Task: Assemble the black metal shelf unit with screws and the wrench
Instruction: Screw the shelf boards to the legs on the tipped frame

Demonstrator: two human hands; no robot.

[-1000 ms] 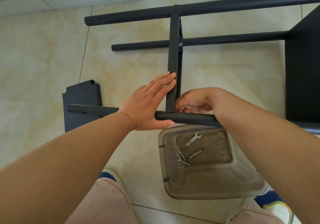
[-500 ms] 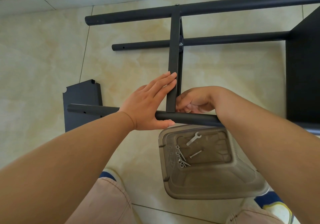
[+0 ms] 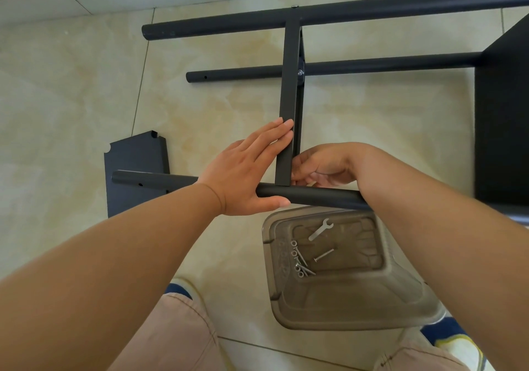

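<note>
While the left hand (image 3: 246,176) lies flat with straight fingers against the side of the shelf panel (image 3: 289,95) and its thumb tucks under the near pole (image 3: 315,196), the right hand (image 3: 322,166) is curled in on the far side of that same corner; I cannot tell if it holds a screw there. The job looks partly done: the shelf panel, seen edge-on, already has a bolt (image 3: 300,72) at the middle pole (image 3: 357,65) and a bolt head (image 3: 294,6) at the far pole (image 3: 343,12), and another black shelf (image 3: 503,113) sits on the poles to the right of the panel. I think the corner at the near pole is the one being joined now. The wrench (image 3: 320,229) and loose screws (image 3: 300,260) wait in a clear plastic tub (image 3: 343,302) just this side of the near pole, so more fixing is left. One more shelf board (image 3: 134,170) lies flat on the floor, under the left end of the near pole, not yet fitted. The unit lies on its side: all three poles run long from left to right, with open ends to the left, and the panel runs straight across them, from near to far
</note>
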